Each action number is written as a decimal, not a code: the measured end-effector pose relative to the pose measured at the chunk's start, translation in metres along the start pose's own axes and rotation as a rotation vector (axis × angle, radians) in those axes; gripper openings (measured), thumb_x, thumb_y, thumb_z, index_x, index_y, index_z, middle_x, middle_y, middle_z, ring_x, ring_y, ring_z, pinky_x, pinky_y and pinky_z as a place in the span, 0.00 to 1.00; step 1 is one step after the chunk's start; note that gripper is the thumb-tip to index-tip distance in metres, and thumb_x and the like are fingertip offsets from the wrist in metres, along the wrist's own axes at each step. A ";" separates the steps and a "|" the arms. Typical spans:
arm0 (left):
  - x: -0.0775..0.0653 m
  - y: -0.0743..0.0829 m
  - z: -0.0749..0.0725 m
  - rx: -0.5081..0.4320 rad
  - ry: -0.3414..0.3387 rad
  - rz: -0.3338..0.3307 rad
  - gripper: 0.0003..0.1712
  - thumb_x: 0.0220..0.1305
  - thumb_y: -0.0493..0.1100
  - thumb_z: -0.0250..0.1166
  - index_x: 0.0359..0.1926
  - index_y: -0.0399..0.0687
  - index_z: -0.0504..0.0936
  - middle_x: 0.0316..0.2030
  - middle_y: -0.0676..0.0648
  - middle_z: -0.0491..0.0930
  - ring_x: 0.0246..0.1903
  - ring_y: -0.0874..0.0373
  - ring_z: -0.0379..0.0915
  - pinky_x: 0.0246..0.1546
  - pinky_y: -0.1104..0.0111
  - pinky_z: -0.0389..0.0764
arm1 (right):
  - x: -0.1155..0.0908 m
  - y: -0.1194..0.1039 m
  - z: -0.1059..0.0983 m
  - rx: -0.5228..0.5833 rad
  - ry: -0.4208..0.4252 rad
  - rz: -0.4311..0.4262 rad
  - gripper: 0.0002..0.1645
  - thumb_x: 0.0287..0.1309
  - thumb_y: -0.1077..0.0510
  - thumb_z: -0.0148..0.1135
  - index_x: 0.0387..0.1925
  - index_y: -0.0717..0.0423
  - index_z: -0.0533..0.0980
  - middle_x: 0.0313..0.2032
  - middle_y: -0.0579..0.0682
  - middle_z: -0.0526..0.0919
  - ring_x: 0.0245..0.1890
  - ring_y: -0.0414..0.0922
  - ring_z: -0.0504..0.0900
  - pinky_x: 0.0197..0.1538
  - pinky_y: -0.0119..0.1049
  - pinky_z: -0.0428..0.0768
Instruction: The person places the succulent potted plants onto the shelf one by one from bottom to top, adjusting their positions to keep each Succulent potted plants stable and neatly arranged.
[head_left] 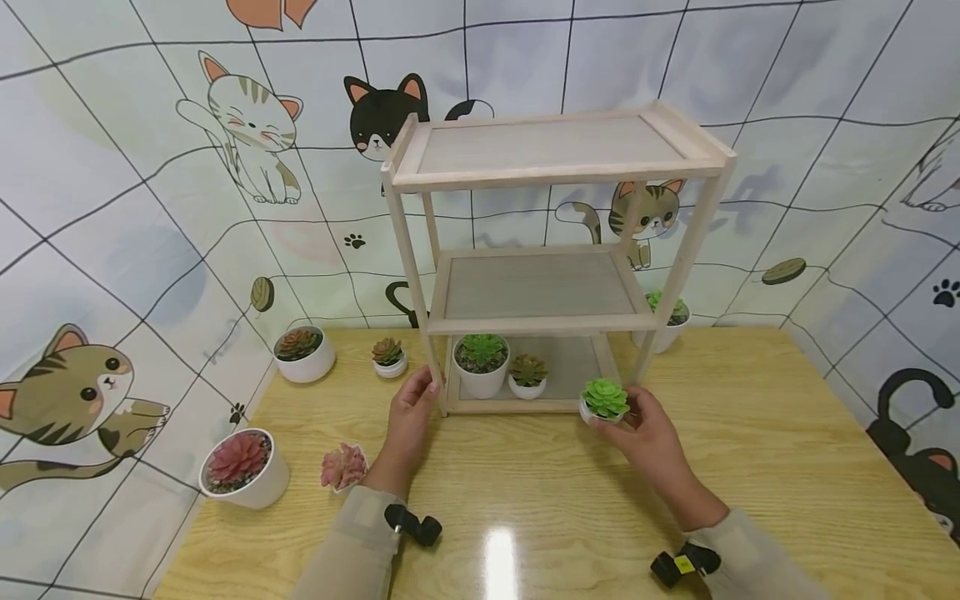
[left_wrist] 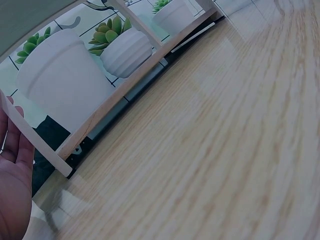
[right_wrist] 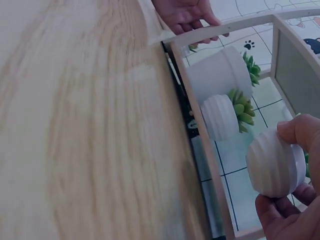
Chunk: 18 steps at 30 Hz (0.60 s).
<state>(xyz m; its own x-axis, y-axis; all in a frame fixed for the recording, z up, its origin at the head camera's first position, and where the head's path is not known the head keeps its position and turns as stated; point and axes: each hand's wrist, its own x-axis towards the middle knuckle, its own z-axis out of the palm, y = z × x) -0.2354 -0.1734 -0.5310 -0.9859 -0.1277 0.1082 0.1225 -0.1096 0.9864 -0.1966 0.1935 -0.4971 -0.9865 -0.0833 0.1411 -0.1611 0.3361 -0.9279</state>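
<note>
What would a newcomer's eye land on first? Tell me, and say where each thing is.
The pale three-tier shelf stands out first, in the middle of the head view, with the left hand at its left front post. Next comes the bright green succulent in the right hand, near the bottom tier's right front. Cartoon cats cover the wall behind.

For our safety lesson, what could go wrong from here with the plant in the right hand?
The right hand pinches a bright green succulent by its ridged pot, which might slip. Moved inward, it could bump the small plant on the bottom shelf. If the left hand jolts the rack post, the large pot might topple.
</note>
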 end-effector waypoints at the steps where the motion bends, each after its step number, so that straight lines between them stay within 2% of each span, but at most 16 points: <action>1: 0.000 0.000 0.000 0.000 -0.004 0.003 0.22 0.78 0.39 0.57 0.67 0.33 0.74 0.59 0.35 0.79 0.53 0.66 0.77 0.58 0.73 0.73 | 0.001 0.000 0.002 0.005 0.002 0.009 0.38 0.63 0.59 0.73 0.69 0.64 0.66 0.64 0.60 0.72 0.53 0.26 0.76 0.52 0.20 0.78; 4: -0.001 0.001 0.001 0.000 -0.007 0.009 0.22 0.78 0.39 0.58 0.67 0.33 0.75 0.59 0.35 0.79 0.53 0.66 0.77 0.58 0.72 0.73 | 0.002 -0.002 0.006 0.022 0.013 0.041 0.38 0.62 0.60 0.73 0.69 0.64 0.66 0.63 0.60 0.74 0.52 0.30 0.77 0.50 0.22 0.79; 6: -0.001 0.001 0.002 -0.003 -0.005 0.009 0.22 0.78 0.39 0.58 0.66 0.33 0.75 0.56 0.41 0.81 0.53 0.66 0.77 0.58 0.72 0.73 | 0.003 -0.004 0.009 0.037 0.022 0.058 0.38 0.63 0.61 0.73 0.69 0.65 0.66 0.63 0.61 0.73 0.52 0.33 0.77 0.50 0.22 0.79; 9: -0.001 0.001 0.001 0.003 0.001 0.005 0.22 0.78 0.40 0.58 0.66 0.35 0.75 0.55 0.44 0.82 0.53 0.66 0.77 0.58 0.73 0.73 | 0.003 -0.005 0.013 0.022 0.042 0.071 0.38 0.64 0.60 0.72 0.69 0.65 0.65 0.64 0.62 0.73 0.57 0.43 0.78 0.51 0.21 0.78; 13: -0.001 0.002 0.001 0.014 0.003 0.008 0.21 0.78 0.40 0.58 0.67 0.35 0.75 0.57 0.39 0.80 0.53 0.66 0.76 0.58 0.73 0.73 | 0.006 0.002 0.018 -0.028 0.072 0.057 0.38 0.64 0.59 0.72 0.68 0.67 0.66 0.63 0.63 0.74 0.61 0.55 0.78 0.51 0.19 0.76; 18: -0.002 0.003 0.001 0.015 -0.005 0.014 0.21 0.78 0.40 0.58 0.67 0.35 0.75 0.56 0.41 0.81 0.53 0.66 0.76 0.58 0.73 0.73 | 0.006 0.005 0.023 -0.033 0.079 0.058 0.37 0.63 0.59 0.73 0.67 0.68 0.67 0.61 0.64 0.76 0.60 0.56 0.80 0.49 0.19 0.77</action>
<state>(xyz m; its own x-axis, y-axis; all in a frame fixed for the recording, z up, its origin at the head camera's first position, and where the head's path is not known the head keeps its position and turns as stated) -0.2337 -0.1727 -0.5286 -0.9847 -0.1238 0.1224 0.1343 -0.0927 0.9866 -0.2028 0.1735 -0.5088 -0.9932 0.0114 0.1155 -0.1032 0.3689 -0.9237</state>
